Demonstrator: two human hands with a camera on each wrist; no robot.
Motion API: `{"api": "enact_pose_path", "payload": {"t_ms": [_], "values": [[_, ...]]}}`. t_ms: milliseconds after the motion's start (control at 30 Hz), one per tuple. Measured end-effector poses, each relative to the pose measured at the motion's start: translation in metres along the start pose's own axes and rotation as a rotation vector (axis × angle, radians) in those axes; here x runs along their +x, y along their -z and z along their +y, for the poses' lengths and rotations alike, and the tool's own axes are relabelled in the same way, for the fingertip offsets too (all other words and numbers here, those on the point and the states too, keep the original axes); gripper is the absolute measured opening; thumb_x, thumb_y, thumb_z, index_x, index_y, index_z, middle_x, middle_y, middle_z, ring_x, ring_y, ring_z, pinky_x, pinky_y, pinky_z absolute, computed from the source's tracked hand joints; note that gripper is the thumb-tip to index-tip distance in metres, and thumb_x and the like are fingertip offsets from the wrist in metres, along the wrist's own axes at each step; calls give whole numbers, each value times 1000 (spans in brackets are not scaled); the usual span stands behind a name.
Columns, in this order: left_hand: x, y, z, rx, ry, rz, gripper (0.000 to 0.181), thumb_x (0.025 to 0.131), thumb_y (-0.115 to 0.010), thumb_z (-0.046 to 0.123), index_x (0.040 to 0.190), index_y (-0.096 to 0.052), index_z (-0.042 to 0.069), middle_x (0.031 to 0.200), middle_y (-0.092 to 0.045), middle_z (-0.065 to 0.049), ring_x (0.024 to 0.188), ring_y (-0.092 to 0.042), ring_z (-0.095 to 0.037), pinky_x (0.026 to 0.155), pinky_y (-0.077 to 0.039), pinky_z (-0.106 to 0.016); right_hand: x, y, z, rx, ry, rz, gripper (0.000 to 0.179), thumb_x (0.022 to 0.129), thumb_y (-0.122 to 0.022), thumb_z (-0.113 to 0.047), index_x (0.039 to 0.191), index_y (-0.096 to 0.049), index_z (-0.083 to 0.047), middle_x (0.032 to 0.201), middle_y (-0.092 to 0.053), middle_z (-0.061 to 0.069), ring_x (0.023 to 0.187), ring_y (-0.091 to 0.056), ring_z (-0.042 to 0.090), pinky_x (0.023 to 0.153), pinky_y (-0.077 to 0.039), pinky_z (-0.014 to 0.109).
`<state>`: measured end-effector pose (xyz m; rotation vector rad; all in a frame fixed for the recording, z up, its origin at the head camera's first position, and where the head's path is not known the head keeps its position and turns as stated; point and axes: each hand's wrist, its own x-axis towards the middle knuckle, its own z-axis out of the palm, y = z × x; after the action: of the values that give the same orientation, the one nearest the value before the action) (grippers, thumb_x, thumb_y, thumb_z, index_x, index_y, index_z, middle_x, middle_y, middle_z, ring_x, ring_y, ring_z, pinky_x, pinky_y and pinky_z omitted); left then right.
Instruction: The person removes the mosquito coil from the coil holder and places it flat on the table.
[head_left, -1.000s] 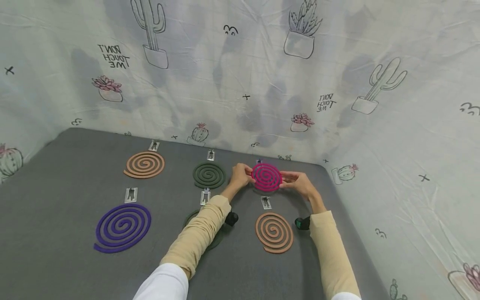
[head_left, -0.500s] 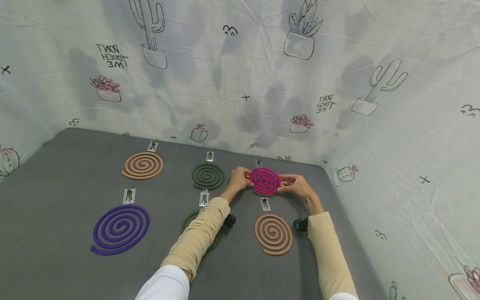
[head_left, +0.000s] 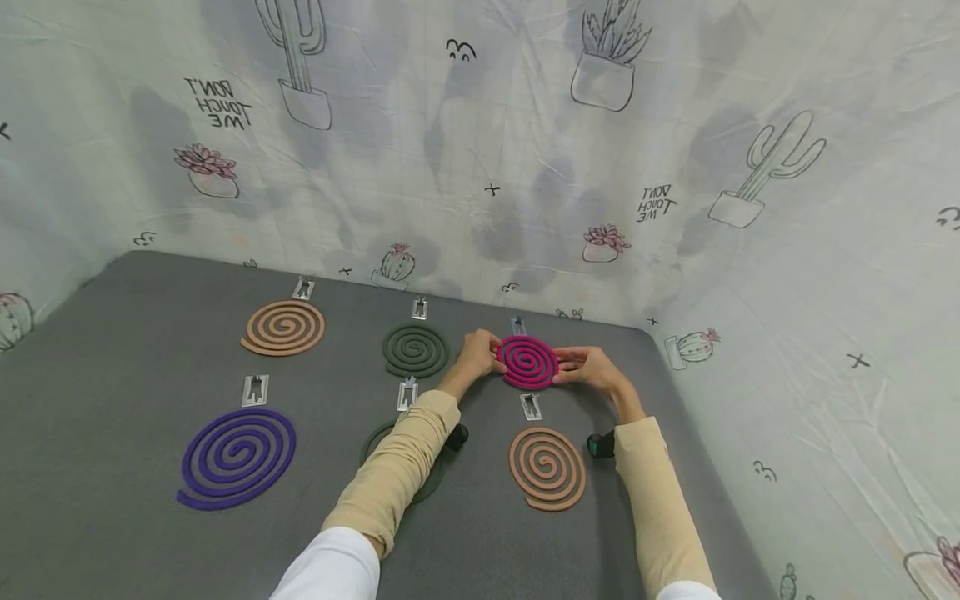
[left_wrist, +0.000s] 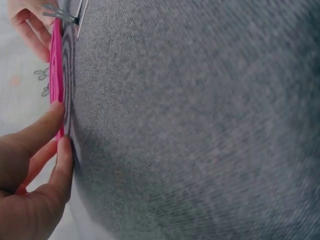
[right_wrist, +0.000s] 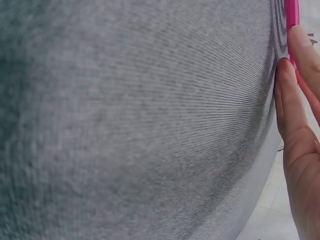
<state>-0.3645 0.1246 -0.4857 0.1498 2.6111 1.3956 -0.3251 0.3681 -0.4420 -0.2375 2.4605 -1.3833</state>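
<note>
A pink mosquito coil (head_left: 527, 362) is held flat between both hands at the far right of the grey table. My left hand (head_left: 477, 354) pinches its left edge, thumb and fingers on opposite faces in the left wrist view. The right hand (head_left: 592, 372) pinches the opposite edge. Edge-on in the left wrist view, the coil's pink rim (left_wrist: 56, 75) stands just off the cloth, its ringed shadow beside it. A small metal coil stand (head_left: 518, 326) lies right behind the coil. Another metal stand (head_left: 531, 407) lies in front, above an orange coil (head_left: 564, 467).
Left of the hands lie a dark green coil (head_left: 405, 364), another orange coil (head_left: 262, 343) and a purple coil (head_left: 277, 417), each with a metal stand behind. The left sleeve (head_left: 397, 475) partly covers another green coil (head_left: 429, 487). Patterned cloth (head_left: 420, 150) hangs behind the table (head_left: 112, 375).
Both hands have brought the pink coil slightly down and toward the person, uncovering more of the metal stand behind it. Over the last half second it stays nearly still.
</note>
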Motion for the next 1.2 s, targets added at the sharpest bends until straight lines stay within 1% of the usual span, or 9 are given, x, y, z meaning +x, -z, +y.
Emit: {"api": "enact_pose_path", "payload": {"t_ms": [167, 367, 433, 533, 633, 800, 867, 1067, 1200], "values": [[4, -2, -4, 17, -11, 5, 63, 80, -98, -1, 137, -72, -7, 127, -78, -20, 120, -75, -30, 108, -62, -39, 0, -1, -4, -53, 19, -2, 59, 93, -77, 16, 146, -53, 23, 143, -62, 42, 98, -70, 5, 83, -58, 12], [-1, 3, -1, 58, -16, -27, 65, 82, -96, -1, 141, -70, -7, 134, -76, -20, 123, -75, -30, 109, -61, -37, 0, -4, -5, -122, 60, 12, 57, 92, -79, 15, 143, -56, 23, 138, -65, 42, 115, -72, 38, 81, -56, 11], [-6, 8, 4, 64, -8, -45, 66, 82, -95, -2, 142, -68, -8, 136, -74, -22, 125, -74, -31, 111, -60, -38, 0, -6, -5, -132, 65, 15, 57, 92, -80, 15, 143, -56, 23, 137, -66, 42, 116, -71, 42, 81, -55, 11], [-14, 14, 14, 70, 11, -64, 65, 83, -94, -4, 142, -67, -10, 137, -74, -23, 129, -72, -33, 113, -59, -40, 0, -8, -5, -138, 66, 19, 57, 91, -80, 15, 142, -56, 24, 136, -66, 42, 113, -72, 39, 80, -55, 11], [-15, 14, 14, 71, 12, -66, 65, 84, -93, -5, 143, -67, -10, 139, -73, -23, 132, -69, -34, 117, -56, -42, 0, -9, -7, -144, 60, 22, 57, 91, -80, 15, 142, -57, 24, 137, -66, 42, 107, -74, 30, 80, -55, 11], [-2, 5, -2, 121, -36, -30, 64, 83, -95, -2, 141, -69, -8, 137, -74, -22, 130, -70, -34, 116, -57, -42, 2, -10, -12, -155, 28, 15, 57, 92, -80, 14, 144, -57, 22, 141, -64, 40, 95, -69, 6, 79, -54, 11], [3, 3, -8, 156, -50, -24, 64, 82, -97, 1, 139, -71, -7, 136, -75, -21, 131, -70, -33, 116, -57, -41, 3, -11, -13, -159, 13, 11, 58, 92, -80, 14, 144, -57, 21, 139, -66, 39, 90, -67, 1, 79, -53, 11], [7, 4, -9, 195, -39, -44, 65, 83, -97, 4, 141, -70, -6, 142, -72, -20, 139, -64, -34, 118, -55, -41, 5, -11, -16, -183, 16, -1, 59, 90, -82, 14, 143, -57, 21, 124, -72, 37, 84, -63, 0, 76, -52, 12], [-12, 14, 9, 167, -28, -57, 60, 87, -92, -1, 142, -69, -6, 142, -73, -20, 135, -67, -34, 116, -57, -41, 0, -9, -14, -157, 15, 16, 57, 92, -81, 11, 144, -58, 20, 136, -67, 39, 89, -67, 4, 80, -55, 13]]}}
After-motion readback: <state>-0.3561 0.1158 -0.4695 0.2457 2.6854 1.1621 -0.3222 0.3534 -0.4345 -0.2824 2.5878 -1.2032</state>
